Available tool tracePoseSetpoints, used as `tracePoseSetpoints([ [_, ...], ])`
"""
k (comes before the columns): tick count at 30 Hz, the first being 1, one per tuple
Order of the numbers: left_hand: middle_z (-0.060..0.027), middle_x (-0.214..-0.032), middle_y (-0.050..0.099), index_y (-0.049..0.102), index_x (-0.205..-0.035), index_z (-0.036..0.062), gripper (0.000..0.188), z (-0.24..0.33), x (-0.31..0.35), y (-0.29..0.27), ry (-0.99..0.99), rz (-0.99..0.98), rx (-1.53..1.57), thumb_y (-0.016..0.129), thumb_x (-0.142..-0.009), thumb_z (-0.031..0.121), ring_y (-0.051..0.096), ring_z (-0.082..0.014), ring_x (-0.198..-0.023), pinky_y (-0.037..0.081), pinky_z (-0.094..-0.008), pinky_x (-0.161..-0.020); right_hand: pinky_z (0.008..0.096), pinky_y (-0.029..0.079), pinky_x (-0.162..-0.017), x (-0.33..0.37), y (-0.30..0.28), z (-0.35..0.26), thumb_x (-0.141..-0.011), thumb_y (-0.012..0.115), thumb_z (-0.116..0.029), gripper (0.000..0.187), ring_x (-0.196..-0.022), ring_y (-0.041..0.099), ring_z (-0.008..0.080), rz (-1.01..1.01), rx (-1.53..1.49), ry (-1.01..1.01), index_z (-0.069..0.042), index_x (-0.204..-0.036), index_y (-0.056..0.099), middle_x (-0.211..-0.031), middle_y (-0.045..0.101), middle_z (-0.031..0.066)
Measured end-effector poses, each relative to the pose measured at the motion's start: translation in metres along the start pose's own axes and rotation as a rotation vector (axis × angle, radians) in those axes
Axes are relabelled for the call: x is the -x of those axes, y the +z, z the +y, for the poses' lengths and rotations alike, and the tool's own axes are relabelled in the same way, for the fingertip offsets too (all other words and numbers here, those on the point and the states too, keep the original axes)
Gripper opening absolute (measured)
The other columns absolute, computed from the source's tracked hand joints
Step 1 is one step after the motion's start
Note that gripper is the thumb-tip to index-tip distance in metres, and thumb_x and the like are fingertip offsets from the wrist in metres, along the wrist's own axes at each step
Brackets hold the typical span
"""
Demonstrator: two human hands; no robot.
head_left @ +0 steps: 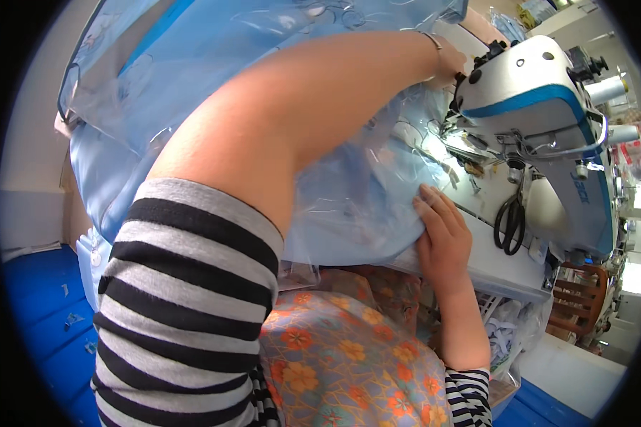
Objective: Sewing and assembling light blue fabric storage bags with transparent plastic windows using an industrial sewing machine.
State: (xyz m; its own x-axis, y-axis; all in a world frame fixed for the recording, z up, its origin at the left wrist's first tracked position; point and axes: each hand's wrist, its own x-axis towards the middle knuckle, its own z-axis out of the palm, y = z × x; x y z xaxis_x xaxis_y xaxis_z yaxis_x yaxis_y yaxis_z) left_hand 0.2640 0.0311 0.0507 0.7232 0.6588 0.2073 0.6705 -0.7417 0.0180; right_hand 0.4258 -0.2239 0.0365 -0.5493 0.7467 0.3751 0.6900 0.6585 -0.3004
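Observation:
Pale blue fabric with shiny clear plastic film over it (356, 213) spreads across the sewing table, its edge running up to the lit needle area of a white and blue sewing machine (523, 85). My left arm reaches far across this material. At its end my left hand (447, 64) is beside the machine head, its fingers mostly hidden. Nearer to me, my right hand (445, 238) lies on the right edge of the fabric with fingers stretched out. Black-handled scissors (510, 226) rest on the table right of that hand, below the machine arm.
Thread cones (609, 89) stand behind the machine. A brown wooden chair (577, 299) is at the right. Under the table edge sits a bag of scraps (506, 331). The floor (39, 306) is blue, with small bits lying on it. A flowered apron (356, 356) covers my lap.

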Motion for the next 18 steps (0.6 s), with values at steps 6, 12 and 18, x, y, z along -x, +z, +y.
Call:
tracePoseSetpoints([
  [6, -0.0087, -0.112, 0.066, 0.065, -0.110, 0.0154, 0.029, 0.006, 0.015, -0.023, -0.036, -0.095, -0.017, 0.056, -0.083, 0.014, 0.064, -0.0320, -0.103, 0.052, -0.0430, -0.083, 0.0421, 0.048, -0.097, 0.001, -0.003, 0.001, -0.075, 0.055, 0.005, 0.033, -0.113, 0.059, 0.0366, 0.005, -0.027, -0.004, 0.000, -0.106, 0.065, -0.119, 0.064, 0.0172],
  [12, -0.0176, -0.091, 0.069, 0.068, -0.094, 0.0079, 0.019, 0.020, 0.039, -0.049, -0.125, 0.060, 0.064, 0.058, -0.080, 0.014, 0.064, -0.0378, -0.086, 0.051, -0.0437, -0.077, 0.0426, 0.048, -0.096, 0.002, -0.002, 0.003, -0.073, 0.056, 0.004, 0.037, -0.115, 0.058, 0.0366, 0.026, -0.056, -0.040, -0.001, -0.109, 0.063, -0.121, 0.062, 0.0172],
  [18, -0.0130, -0.102, 0.063, 0.067, -0.094, 0.0004, 0.020, 0.070, 0.114, -0.061, -0.143, 0.000, -0.154, 0.057, -0.078, 0.005, 0.065, -0.0325, -0.093, 0.054, -0.0407, -0.077, 0.0427, 0.046, -0.098, 0.006, -0.003, 0.008, -0.072, 0.059, 0.003, 0.039, -0.117, 0.056, 0.0361, 0.014, -0.053, -0.012, 0.000, -0.110, 0.062, -0.123, 0.060, 0.0179],
])
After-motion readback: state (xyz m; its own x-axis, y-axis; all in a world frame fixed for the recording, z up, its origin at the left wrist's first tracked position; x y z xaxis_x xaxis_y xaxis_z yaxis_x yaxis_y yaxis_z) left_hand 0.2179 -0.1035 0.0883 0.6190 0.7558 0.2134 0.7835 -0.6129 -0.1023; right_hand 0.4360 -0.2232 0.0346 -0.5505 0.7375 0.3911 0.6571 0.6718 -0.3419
